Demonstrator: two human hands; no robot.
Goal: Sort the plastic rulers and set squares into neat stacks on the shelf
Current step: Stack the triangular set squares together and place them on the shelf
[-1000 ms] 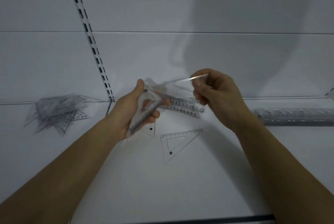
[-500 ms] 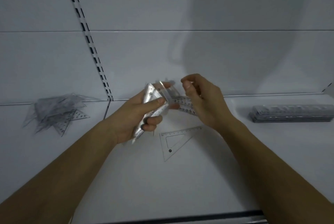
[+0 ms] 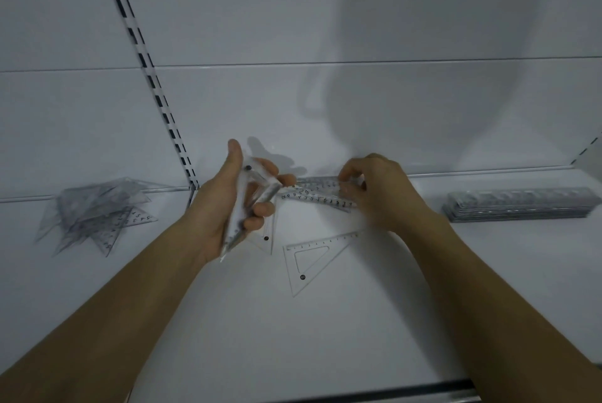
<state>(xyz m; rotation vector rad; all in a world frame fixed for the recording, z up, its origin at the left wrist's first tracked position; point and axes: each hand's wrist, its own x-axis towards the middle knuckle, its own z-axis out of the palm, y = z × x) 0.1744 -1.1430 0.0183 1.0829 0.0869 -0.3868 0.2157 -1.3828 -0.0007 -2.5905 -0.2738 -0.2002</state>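
Several clear set squares (image 3: pixel 242 204) bunched edge-up in left hand (image 3: pixel 228 207), fingers curled round: likely collecting like with like. Right hand (image 3: pixel 378 191) on rulers (image 3: pixel 317 194) at shelf (image 3: pixel 325 337) back; grip blurred, cannot tell. One set square (image 3: pixel 309 259) lies loose, near centre. Ruler stack (image 3: pixel 518 205) far right; triangle heap (image 3: pixel 97 210) left.

My bare left forearm reaches up from the lower left; my left hand (image 3: pixel 228 207) has its thumb raised and fingers curled in a grip. My right hand (image 3: pixel 381 191), knuckles up and blurred, has its fingers (image 3: pixel 350 187) bent downward, pinching.
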